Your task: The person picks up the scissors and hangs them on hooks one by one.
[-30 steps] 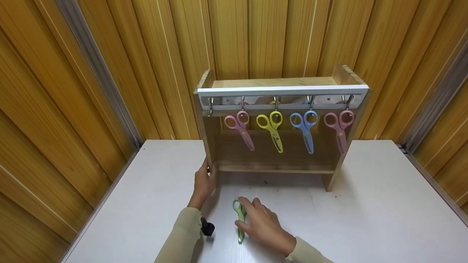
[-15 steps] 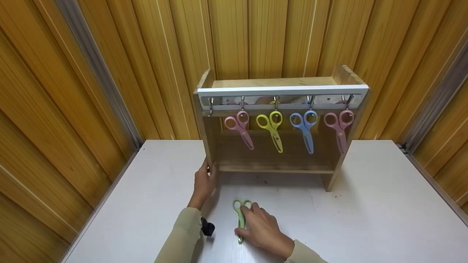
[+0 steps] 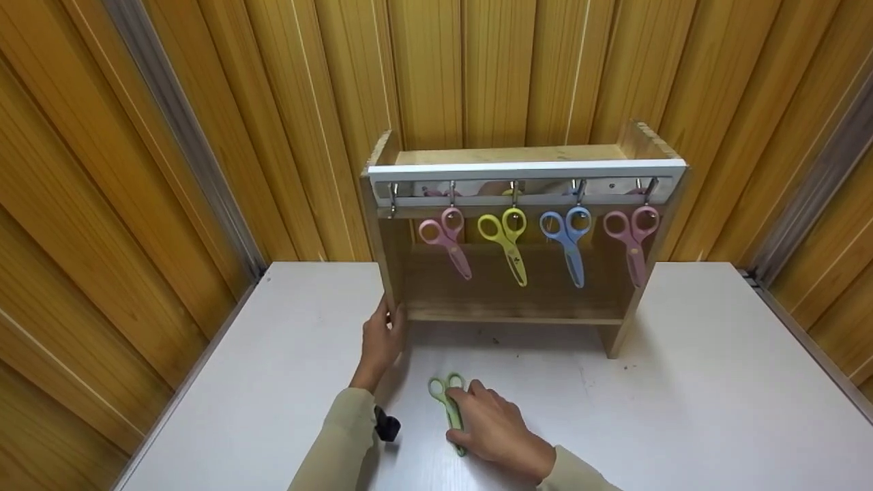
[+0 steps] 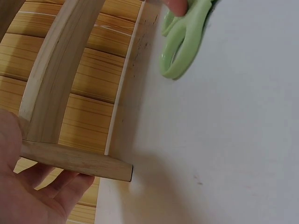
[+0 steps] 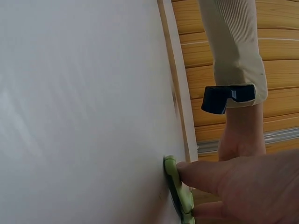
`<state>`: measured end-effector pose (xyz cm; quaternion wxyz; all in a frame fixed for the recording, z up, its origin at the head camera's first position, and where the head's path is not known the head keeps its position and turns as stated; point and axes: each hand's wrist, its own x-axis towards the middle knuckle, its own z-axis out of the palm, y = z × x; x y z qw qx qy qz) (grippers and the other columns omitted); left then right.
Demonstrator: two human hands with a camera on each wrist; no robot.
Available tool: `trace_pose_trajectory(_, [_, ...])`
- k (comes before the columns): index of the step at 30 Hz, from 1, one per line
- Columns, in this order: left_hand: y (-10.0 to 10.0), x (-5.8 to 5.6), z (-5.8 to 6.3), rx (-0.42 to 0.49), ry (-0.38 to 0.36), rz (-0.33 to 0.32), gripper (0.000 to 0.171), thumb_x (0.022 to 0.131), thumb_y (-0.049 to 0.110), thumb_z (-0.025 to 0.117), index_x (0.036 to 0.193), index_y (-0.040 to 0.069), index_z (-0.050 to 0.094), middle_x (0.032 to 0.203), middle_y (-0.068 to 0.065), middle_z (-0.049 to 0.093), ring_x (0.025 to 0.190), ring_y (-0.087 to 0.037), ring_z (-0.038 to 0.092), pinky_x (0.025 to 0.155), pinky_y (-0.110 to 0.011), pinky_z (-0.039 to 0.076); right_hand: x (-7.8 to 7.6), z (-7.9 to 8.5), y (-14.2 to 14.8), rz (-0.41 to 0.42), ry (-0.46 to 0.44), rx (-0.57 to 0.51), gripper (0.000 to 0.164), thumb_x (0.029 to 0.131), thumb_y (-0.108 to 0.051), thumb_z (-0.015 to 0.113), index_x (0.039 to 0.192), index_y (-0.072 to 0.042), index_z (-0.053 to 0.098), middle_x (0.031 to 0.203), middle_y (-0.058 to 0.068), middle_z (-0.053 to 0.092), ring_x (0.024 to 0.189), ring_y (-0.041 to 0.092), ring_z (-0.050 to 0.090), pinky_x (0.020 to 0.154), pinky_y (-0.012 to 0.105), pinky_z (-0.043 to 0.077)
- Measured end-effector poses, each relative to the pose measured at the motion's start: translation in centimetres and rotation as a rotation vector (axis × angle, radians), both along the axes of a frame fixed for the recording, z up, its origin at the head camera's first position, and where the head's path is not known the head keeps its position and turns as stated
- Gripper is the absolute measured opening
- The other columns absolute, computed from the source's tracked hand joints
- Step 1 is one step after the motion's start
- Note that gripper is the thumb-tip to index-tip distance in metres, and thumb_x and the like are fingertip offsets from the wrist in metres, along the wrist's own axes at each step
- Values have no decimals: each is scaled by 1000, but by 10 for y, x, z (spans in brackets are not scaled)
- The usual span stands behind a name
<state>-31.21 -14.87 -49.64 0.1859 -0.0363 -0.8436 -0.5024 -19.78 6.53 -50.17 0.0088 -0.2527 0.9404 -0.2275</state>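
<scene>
My left hand (image 3: 382, 341) grips the lower left side panel of the wooden hook rack (image 3: 515, 318); in the left wrist view its fingers (image 4: 70, 186) wrap behind the wood. Low on the white table my right hand (image 3: 498, 426) holds a pair of green scissors (image 3: 450, 409), with thumb and fingertips on them. They lie on or very close to the table, handle loops towards the rack. A fingertip touches the scissors' handle (image 4: 180, 46) in the left wrist view. In the right wrist view the thumb (image 5: 201, 175) meets the scissors (image 5: 180, 191) near one end.
From the rack's metal hooks hang pink scissors (image 3: 447, 239), yellow scissors (image 3: 505, 242), blue scissors (image 3: 567, 242) and another pink pair (image 3: 633, 242). The leftmost hook (image 3: 393, 199) holds nothing. Yellow wood-look panels (image 3: 491, 68) stand behind the white table (image 3: 716, 382).
The green scissors have turned slightly, handle loops to the left and tip to the right. My right thumb has shifted right with them. The left hand stays on the rack.
</scene>
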Motion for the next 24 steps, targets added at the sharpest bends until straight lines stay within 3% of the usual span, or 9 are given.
trace_pose_trajectory(6, [-1,1,-2,-15,-4,-1,53,110,20,51,159,7,37,148,-18,55,120,-34,66,92,-43,59,-2,4,12,30,-17,6,56,80,-26,89,129,-10,67,91,2,58,70,14,49,48,33,42])
trace_pose_trajectory(13, [-1,1,-1,-11,-17,1,54,110,21,51,160,8,35,151,-16,53,122,-32,65,96,-42,58,-4,6,27,12,2,2,29,72,-7,89,96,-8,73,77,-4,48,66,13,45,47,30,38])
trace_pose_trajectory(18, [0,0,-1,1,-39,0,55,110,22,51,161,11,34,154,-14,51,125,-31,63,99,-42,56,-5,5,36,6,70,13,22,71,2,87,78,-8,69,72,-4,46,63,12,44,47,31,40])
trace_pose_trajectory(24, [0,0,-1,1,-15,-3,54,109,19,52,160,9,36,151,-16,53,122,-32,65,97,-44,57,-5,3,41,5,154,24,22,72,8,84,74,-8,69,69,-2,48,62,12,46,46,31,42])
